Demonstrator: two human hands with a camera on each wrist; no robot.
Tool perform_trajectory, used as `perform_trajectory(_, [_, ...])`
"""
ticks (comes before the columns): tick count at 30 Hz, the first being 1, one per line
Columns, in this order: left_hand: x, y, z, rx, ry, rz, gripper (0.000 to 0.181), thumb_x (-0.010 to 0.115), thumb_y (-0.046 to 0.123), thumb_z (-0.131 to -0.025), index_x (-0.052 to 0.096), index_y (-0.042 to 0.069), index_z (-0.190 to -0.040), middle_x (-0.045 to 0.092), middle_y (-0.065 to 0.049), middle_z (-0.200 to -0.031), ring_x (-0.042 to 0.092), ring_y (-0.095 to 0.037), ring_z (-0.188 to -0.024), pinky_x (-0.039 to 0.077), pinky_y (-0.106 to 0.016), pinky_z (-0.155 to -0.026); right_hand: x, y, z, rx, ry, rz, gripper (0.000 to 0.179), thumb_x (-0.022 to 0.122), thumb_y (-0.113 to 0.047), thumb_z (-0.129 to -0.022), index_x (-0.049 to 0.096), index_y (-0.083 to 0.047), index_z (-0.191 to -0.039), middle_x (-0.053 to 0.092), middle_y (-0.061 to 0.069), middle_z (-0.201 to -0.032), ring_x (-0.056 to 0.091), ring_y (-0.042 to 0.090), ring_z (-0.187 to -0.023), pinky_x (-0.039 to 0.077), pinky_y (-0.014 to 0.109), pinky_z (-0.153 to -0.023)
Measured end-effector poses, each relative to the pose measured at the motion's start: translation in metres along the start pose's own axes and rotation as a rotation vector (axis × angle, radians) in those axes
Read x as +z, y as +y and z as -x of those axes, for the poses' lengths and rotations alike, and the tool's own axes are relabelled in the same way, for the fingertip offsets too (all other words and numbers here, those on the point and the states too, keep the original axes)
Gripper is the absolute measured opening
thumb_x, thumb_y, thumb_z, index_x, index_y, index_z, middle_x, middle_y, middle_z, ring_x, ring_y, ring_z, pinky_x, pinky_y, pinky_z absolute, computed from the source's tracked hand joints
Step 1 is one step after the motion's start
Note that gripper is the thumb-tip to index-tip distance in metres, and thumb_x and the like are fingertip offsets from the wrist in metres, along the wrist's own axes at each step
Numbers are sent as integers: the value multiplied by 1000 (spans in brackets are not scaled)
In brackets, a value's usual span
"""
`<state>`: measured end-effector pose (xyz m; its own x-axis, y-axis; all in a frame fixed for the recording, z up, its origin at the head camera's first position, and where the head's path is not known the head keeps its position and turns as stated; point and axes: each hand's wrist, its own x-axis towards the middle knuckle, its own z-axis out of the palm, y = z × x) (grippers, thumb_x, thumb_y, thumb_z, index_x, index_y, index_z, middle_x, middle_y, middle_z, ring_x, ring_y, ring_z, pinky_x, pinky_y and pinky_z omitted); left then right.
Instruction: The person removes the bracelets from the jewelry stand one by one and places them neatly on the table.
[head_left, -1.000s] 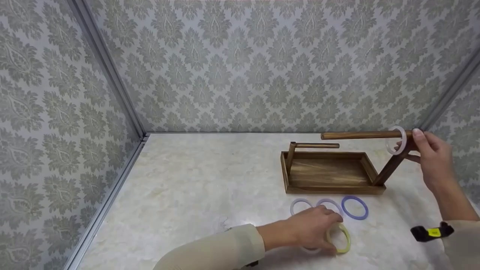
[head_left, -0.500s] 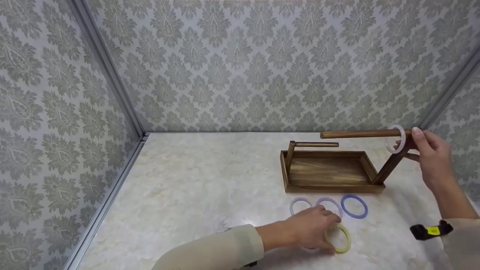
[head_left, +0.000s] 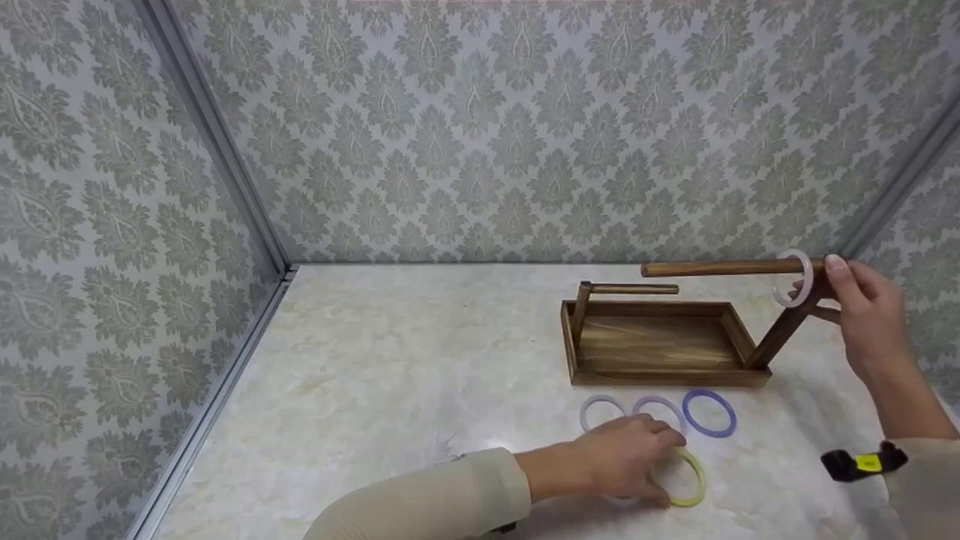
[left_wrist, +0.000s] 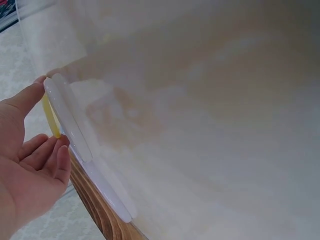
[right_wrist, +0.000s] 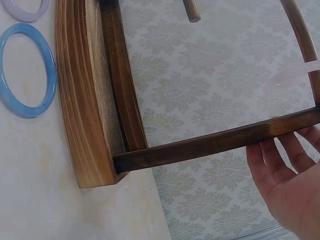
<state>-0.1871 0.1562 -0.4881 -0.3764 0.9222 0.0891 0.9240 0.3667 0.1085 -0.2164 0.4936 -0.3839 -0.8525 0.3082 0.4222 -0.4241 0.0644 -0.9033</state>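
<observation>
My left hand [head_left: 626, 456] is low over the table and pinches a yellow bangle [left_wrist: 51, 116] between thumb and fingers. Beside it, a whitish bangle [left_wrist: 67, 120] is partly covered by the hand in the head view. My right hand [head_left: 874, 319] grips the top of the tall post of a brown wooden bangle stand [head_left: 671, 380], at the corner where the long bar [head_left: 712, 268] starts. On that bar hangs a pale pink bangle [head_left: 806, 283], close to the right fingers.
Between the left hand and the stand's tray lie a clear whitish bangle [head_left: 583, 414], a lilac bangle [head_left: 660, 400] and a blue bangle [head_left: 733, 421]. A shorter bar [head_left: 634, 289] rises at the tray's left end. Patterned walls [head_left: 480, 150] border the table.
The yellow bangle has shifted very slightly to the right at the left fingers. The right hand, the stand and the other bangles look unchanged.
</observation>
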Motion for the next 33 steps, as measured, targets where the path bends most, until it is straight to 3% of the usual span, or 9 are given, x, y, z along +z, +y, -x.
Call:
perform_trajectory(22, [0,0,0,7,-6,18,73,84,59,-86,61,21,-144,62,11,-136,56,-2,-123,40,-14,-106,-1,0,1,18,13,15,37,65,-26,-107,68,11,-106,77,10,-88,74,16,-81,61,24,-72])
perform_trajectory(27, [-6,2,-3,14,-3,13,72,83,59,-87,60,23,-145,61,12,-138,55,-2,-127,39,-14,-107,-1,1,0,6,14,14,37,65,-24,-107,68,12,-106,76,11,-87,73,17,-81,61,24,-72])
perform_trajectory(33, [-25,4,-14,44,38,28,74,79,62,-89,57,22,-149,60,13,-139,54,-2,-128,36,-12,-108,-1,1,1,-1,4,0,35,64,-22,-107,67,12,-104,76,12,-87,74,19,-81,61,25,-72])
